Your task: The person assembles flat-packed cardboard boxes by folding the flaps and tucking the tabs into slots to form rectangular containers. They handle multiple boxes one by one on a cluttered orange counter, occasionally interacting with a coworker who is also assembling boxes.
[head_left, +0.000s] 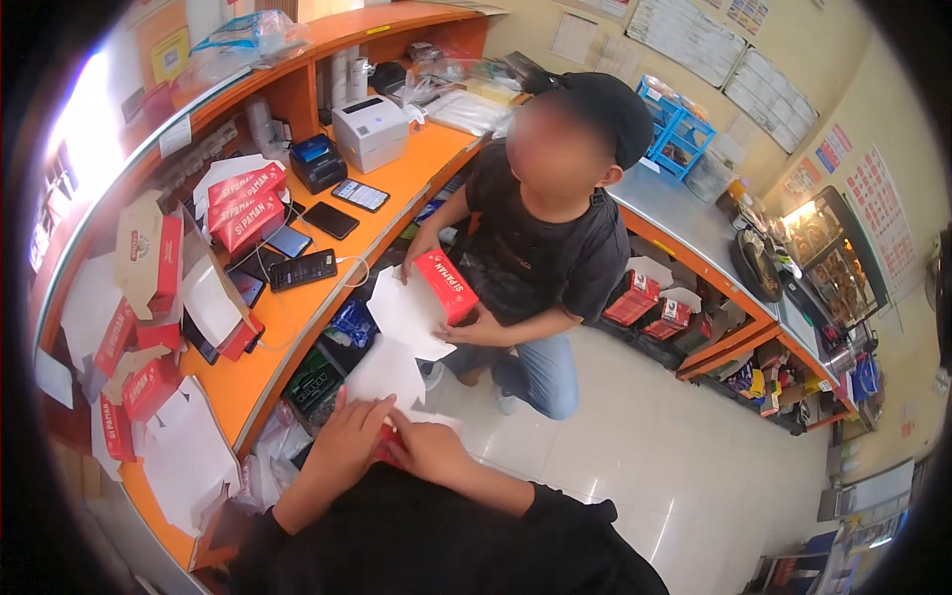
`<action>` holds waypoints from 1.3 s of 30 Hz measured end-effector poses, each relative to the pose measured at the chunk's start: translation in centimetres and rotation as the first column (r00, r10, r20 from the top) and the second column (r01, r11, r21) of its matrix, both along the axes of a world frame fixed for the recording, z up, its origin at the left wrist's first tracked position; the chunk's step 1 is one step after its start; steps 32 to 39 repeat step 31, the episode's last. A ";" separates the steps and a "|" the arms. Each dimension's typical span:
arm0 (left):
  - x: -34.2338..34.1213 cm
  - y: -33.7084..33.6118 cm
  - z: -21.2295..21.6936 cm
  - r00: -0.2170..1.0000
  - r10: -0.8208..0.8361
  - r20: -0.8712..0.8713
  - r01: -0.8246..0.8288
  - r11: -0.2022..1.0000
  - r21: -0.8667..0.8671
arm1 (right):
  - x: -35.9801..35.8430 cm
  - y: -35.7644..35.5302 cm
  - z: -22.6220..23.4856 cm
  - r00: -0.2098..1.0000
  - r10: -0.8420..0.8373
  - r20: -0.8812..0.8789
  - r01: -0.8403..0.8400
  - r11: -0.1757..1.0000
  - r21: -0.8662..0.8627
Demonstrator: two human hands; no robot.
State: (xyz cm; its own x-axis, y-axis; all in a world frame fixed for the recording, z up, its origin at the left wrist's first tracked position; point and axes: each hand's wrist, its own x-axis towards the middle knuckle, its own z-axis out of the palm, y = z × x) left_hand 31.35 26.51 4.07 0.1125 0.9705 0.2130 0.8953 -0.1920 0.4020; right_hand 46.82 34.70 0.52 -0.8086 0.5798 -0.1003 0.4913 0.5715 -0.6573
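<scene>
Cardboard lies everywhere to the left of our hands: flat red-and-white carton blanks (pixel 149 392) and half-folded red boxes (pixel 245 203) spread over the long orange wooden counter (pixel 402 174), probably so that each piece stays within an easy reach. Further up the counter from our left hand, several dark phones (pixel 302 268) lie face up, and beyond them stand a small dark card terminal (pixel 317 162) and a white boxy label printer (pixel 368 131).

Our left hand (pixel 342 446) lies flat, fingers spread and pressed down on a white sheet of unfolded carton (pixel 387 372); we judge that it pins the panel so the fold holds. Just right of it and touching it, our right hand (pixel 428 448) curls over the same piece, where a strip of red card (pixel 385 443) shows between the two hands. How tightly it grips we cannot tell. The carton thus sits low in front of us, under both palms.

Ahead of our right hand, a crouching co-worker in a black shirt holds a red rectangular box with its white flaps open (pixel 436 293), one hand (pixel 421 243) on top, the other hand (pixel 474 327) beneath, seemingly steadying it for folding. Right of that person, a second counter (pixel 684 223) carries a blue plastic crate (pixel 679 124).
</scene>
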 end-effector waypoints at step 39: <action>-2.1 -1.6 -5.1 0.981 -0.058 0.185 -0.094 0.694 0.714 | -1.5 -2.1 1.5 0.781 -0.252 -0.572 -0.235 0.730 -0.642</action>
